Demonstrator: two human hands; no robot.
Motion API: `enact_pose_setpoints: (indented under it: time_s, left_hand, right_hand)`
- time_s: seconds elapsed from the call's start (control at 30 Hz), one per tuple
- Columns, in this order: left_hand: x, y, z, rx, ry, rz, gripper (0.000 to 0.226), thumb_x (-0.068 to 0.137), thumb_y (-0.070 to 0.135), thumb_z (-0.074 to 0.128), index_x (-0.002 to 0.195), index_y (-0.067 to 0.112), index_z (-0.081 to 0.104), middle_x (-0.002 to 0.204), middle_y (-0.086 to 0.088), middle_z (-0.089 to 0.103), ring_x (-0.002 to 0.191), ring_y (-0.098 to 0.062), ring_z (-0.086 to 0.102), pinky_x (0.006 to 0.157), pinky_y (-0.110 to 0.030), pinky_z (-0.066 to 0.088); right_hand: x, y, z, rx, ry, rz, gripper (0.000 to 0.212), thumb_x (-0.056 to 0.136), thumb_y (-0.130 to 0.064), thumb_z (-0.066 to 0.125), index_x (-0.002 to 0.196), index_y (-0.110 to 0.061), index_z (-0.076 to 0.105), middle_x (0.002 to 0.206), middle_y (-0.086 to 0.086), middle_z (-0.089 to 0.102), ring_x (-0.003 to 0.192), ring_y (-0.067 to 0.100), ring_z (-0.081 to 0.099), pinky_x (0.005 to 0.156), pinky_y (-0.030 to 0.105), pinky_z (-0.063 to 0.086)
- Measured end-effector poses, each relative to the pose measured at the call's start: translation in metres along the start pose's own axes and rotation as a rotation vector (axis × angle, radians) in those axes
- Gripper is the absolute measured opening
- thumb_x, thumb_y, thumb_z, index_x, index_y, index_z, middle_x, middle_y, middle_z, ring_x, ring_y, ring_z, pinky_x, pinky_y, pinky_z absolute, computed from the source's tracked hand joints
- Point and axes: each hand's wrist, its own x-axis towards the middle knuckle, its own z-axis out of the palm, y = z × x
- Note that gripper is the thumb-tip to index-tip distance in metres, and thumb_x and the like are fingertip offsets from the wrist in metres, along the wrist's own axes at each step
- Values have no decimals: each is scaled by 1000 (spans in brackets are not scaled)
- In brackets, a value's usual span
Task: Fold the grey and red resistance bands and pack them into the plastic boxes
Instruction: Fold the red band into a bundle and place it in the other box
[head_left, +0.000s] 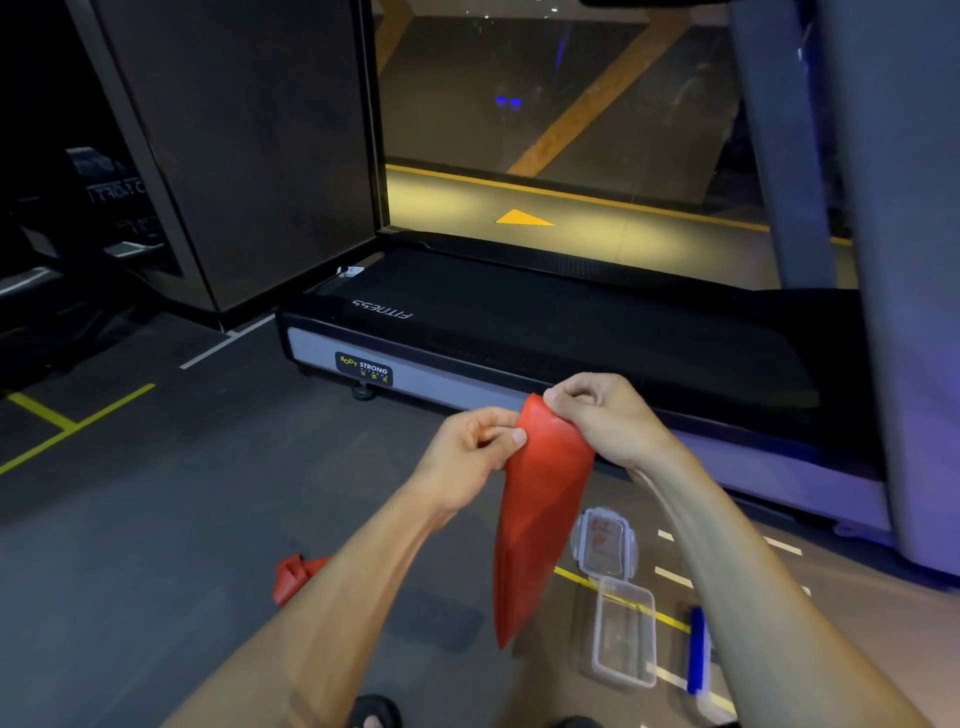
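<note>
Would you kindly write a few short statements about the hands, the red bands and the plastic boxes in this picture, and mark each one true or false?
1. Both hands pinch the top edge of the red band. True: the left hand and right hand hold it up, hanging.
2. The open plastic box on the floor already holds a red band. False: it looks empty.
3. A second red band lies on the floor, partly behind the left forearm. True.
4. The box lid is clipped onto the open box. False: it lies on the floor beside it.
5. A treadmill stands beyond the hands. True.
</note>
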Motion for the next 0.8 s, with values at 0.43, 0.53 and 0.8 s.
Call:
enact_pose_setpoints:
  time_s: [0.43,0.53,0.8]
  left_hand:
    - [3,-5,5,37,107,-32,38,106,23,53,73,26,70,68,6,56,65,-10,46,62,-31,37]
    - [3,-5,3,51,134,-8,30,104,28,58,78,19,71,73,-1,58,70,-17,47,67,-34,38]
    - [2,-6,1,70,162,9,41,90,49,65,89,8,70,76,-7,60,73,-22,50,71,-42,41]
  right_hand:
    - [1,-8,3,-88,112,-61,16,96,-33,67,90,-20,73,78,7,75,68,17,63,69,41,52]
    - [-1,-10,5,23,85,7,17,99,-26,65,94,-12,73,77,-1,71,66,7,59,62,25,45]
    - [-5,-9,7,87,20,95,29,104,-20,57,93,2,70,73,4,62,67,14,54,66,29,44]
